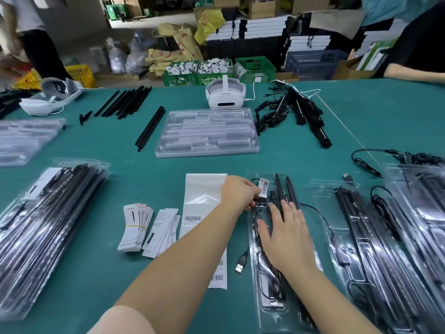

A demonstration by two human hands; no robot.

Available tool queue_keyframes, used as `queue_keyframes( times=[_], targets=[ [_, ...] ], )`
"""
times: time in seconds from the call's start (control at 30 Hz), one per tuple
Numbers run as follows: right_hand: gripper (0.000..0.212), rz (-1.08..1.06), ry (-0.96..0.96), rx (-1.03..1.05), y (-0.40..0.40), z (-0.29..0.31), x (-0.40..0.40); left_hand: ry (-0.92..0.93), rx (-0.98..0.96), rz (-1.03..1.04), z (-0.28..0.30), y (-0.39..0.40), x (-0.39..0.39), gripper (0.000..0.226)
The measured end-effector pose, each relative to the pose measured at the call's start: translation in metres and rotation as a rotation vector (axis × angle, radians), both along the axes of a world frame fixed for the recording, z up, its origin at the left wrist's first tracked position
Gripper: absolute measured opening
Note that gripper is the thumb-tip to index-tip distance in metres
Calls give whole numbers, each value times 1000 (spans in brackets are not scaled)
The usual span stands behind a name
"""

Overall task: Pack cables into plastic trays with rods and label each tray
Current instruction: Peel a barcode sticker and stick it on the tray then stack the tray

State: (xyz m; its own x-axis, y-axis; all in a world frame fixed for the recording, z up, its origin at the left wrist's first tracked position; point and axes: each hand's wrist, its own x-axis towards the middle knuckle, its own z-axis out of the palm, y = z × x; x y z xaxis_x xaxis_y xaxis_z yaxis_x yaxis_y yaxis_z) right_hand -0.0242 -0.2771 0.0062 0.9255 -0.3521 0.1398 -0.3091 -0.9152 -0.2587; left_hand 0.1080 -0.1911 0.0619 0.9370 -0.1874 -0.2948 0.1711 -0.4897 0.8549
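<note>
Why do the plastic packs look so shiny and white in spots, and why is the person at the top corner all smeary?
Head view: overhead light glares off the clear packed trays, making white streaks. Head view: the person at top left is motion-blurred. Head view: the wide lens bends the table's edges; the hands and barcode label stay sharp.

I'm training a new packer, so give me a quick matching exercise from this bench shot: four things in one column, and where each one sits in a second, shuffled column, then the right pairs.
Things:
1. barcode sticker
2. USB plug
3. white headset
4. stack of empty clear trays

Places:
A. on the green table just left of the tray being packed
B. at the far edge of the table, in the middle
C. pinched in the left hand over the tray being packed
D. mid-table, just in front of the headset

Pairs: 1-C, 2-A, 3-B, 4-D
</note>
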Motion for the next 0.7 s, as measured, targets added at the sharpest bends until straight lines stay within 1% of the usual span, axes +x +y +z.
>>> queue_keyframes(
  times=[0.13,0.2,0.3,0.4,0.5,0.6,0.7],
  targets=[
    [70,-3,0,-2,1,1,0,-37,14,14,-4,-2,1,9],
    [69,-2,-2,0,1,1,0,-41,3,25,-6,-2,2,10],
    [70,3,0,6,0,1,0,25,-44,66,-7,-2,3,18],
    [69,5,-1,6,0,1,0,100,-63,114,-9,-3,2,20],
    [69,3,-3,14,1,1,0,146,-84,152,-13,-5,0,30],
    [68,3,-7,21,1,1,0,123,-81,159,-15,-5,0,28],
    [67,1,-11,25,1,1,-1,71,-17,114,-15,-5,-1,22]
  ],
)
